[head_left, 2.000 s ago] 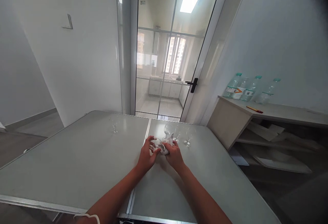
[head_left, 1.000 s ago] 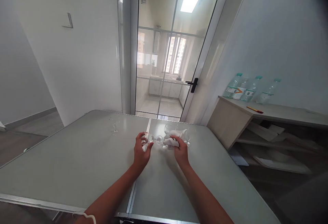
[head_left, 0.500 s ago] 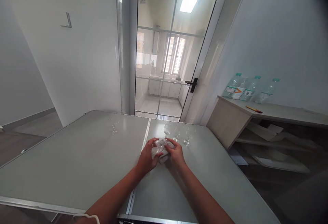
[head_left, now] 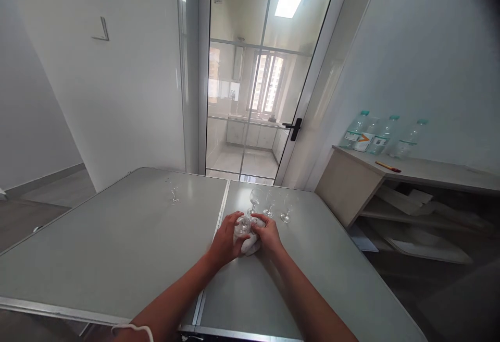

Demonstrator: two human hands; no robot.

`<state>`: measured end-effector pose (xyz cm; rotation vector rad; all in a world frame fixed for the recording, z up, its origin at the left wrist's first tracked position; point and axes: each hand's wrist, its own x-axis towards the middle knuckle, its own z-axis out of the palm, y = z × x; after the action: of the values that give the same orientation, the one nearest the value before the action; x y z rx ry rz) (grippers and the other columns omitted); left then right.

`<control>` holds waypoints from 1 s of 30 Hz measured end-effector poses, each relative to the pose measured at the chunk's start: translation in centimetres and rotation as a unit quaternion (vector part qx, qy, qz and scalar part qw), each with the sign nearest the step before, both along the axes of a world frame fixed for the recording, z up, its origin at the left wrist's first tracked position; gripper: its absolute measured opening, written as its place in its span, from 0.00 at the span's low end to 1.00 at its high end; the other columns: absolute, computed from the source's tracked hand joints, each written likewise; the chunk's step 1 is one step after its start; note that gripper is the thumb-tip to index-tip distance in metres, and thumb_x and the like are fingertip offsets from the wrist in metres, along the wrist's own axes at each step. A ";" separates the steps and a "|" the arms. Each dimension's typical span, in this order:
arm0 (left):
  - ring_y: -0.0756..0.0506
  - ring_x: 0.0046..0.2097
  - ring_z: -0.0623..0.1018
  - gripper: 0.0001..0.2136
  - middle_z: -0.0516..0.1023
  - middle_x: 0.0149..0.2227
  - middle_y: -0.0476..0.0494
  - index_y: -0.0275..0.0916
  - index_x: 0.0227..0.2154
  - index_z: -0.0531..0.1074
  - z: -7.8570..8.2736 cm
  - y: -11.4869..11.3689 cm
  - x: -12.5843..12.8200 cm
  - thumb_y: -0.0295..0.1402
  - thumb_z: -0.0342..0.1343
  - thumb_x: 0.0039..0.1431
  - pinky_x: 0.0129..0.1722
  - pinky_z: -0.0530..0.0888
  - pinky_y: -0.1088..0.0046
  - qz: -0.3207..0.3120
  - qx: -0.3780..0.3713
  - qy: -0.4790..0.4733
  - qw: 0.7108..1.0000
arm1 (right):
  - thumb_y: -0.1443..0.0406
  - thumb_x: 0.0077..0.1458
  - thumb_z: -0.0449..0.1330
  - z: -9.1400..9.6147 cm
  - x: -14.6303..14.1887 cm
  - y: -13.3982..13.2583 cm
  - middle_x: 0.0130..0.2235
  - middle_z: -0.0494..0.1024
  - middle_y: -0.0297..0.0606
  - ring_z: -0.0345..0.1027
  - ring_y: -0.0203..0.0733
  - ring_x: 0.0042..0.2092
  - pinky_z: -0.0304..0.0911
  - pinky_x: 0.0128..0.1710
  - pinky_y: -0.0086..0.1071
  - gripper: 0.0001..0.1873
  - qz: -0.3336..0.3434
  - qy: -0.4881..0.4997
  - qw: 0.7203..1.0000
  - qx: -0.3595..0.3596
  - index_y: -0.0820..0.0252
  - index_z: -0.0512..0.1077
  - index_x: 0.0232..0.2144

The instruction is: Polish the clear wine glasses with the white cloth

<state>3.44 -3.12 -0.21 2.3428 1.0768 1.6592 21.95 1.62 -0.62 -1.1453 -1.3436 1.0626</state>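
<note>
My left hand (head_left: 226, 237) is curled around the bowl of a small clear stemmed glass (head_left: 242, 226), its fingers on the far side and thumb on the near side. My right hand (head_left: 268, 234) is closed on a white cloth (head_left: 250, 245), pinching it against the foot end of that glass. Part of the cloth hangs down below the fingers. Just beyond my hands stand three more clear stemmed glasses: one wine glass (head_left: 254, 200), a middle glass (head_left: 269, 206) and a right-hand glass (head_left: 286, 210).
Another stemmed glass (head_left: 174, 194) stands at the far left of the grey table (head_left: 117, 248). A metal seam (head_left: 223, 201) divides the tabletop. On the right, a shelf unit (head_left: 351, 175) carries several plastic bottles (head_left: 379, 137) and a yellow-red pen-like item (head_left: 387, 167). A glass door (head_left: 242, 149) is behind.
The held glass has turned slightly in my fingers, its round opening facing me more. The cloth has shifted and bunches lower beneath my hands. The standing glasses have stayed put.
</note>
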 end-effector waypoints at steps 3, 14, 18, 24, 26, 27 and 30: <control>0.43 0.45 0.76 0.28 0.71 0.57 0.34 0.43 0.64 0.54 0.2 0.1 -0.1 0.34 0.58 0.65 0.47 0.80 0.59 0.034 -0.007 -0.019 0.999 | 0.55 0.42 0.70 0.3 0.5 0.4 0.43 0.81 0.44 0.75 0.49 0.44 0.69 0.45 0.39 0.28 -0.066 -0.125 0.989 0.036 0.61 0.77 0.46; 0.44 0.38 0.74 0.24 0.72 0.49 0.38 0.42 0.60 0.59 1.2 1.3 -1.5 0.38 0.60 0.64 0.42 0.76 0.63 0.196 -0.032 -0.067 0.978 | 0.64 0.44 0.63 2.4 1.5 -0.7 0.24 0.74 0.33 0.70 0.40 0.31 0.64 0.34 0.30 0.11 0.062 -0.229 0.970 0.057 0.59 0.71 0.15; 0.43 0.40 0.75 0.24 0.72 0.50 0.37 0.42 0.58 0.61 1.3 1.3 -1.5 0.39 0.61 0.63 0.43 0.75 0.62 0.192 -0.039 -0.060 0.979 | 0.68 0.46 0.60 4.5 1.5 -2.4 0.38 0.81 0.36 0.74 0.42 0.40 0.68 0.41 0.31 0.05 0.205 -0.220 0.951 0.068 0.60 0.76 0.22; 0.49 0.30 0.71 0.28 0.74 0.51 0.39 0.42 0.61 0.59 0.9 1.4 -1.3 0.40 0.62 0.62 0.35 0.75 0.68 0.180 -0.084 -0.059 0.978 | 0.76 0.47 0.57 5.3 0.2 -4.3 0.58 0.74 0.39 0.75 0.44 0.47 0.67 0.47 0.33 0.35 0.301 -0.464 0.824 0.127 0.47 0.75 0.56; 0.49 0.30 0.71 0.28 0.75 0.50 0.40 0.42 0.61 0.59 0.7 1.5 -1.3 0.40 0.63 0.62 0.35 0.75 0.68 0.182 -0.085 -0.053 0.978 | 0.75 0.48 0.58 4.8 -0.4 -4.6 0.64 0.66 0.40 0.76 0.45 0.44 0.67 0.44 0.34 0.39 0.278 -0.544 0.780 0.136 0.41 0.70 0.61; 0.49 0.30 0.71 0.29 0.76 0.49 0.40 0.42 0.61 0.59 0.7 1.6 -1.3 0.41 0.63 0.61 0.35 0.75 0.68 0.184 -0.082 -0.052 0.978 | 0.74 0.48 0.59 4.5 -0.7 -4.7 0.67 0.63 0.40 0.77 0.45 0.43 0.68 0.43 0.34 0.41 0.275 -0.568 0.763 0.142 0.38 0.68 0.62; 0.48 0.31 0.73 0.30 0.77 0.49 0.40 0.42 0.61 0.59 0.5 1.8 -1.3 0.42 0.64 0.60 0.35 0.76 0.67 0.182 -0.088 -0.054 0.978 | 0.72 0.51 0.59 3.8 -1.4 -5.0 0.71 0.55 0.41 0.78 0.45 0.41 0.69 0.42 0.37 0.43 0.241 -0.613 0.739 0.143 0.35 0.62 0.66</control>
<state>2.09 -1.33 0.29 2.0105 1.6326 1.6904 20.54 -3.39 3.22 -1.3030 -2.8494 0.2476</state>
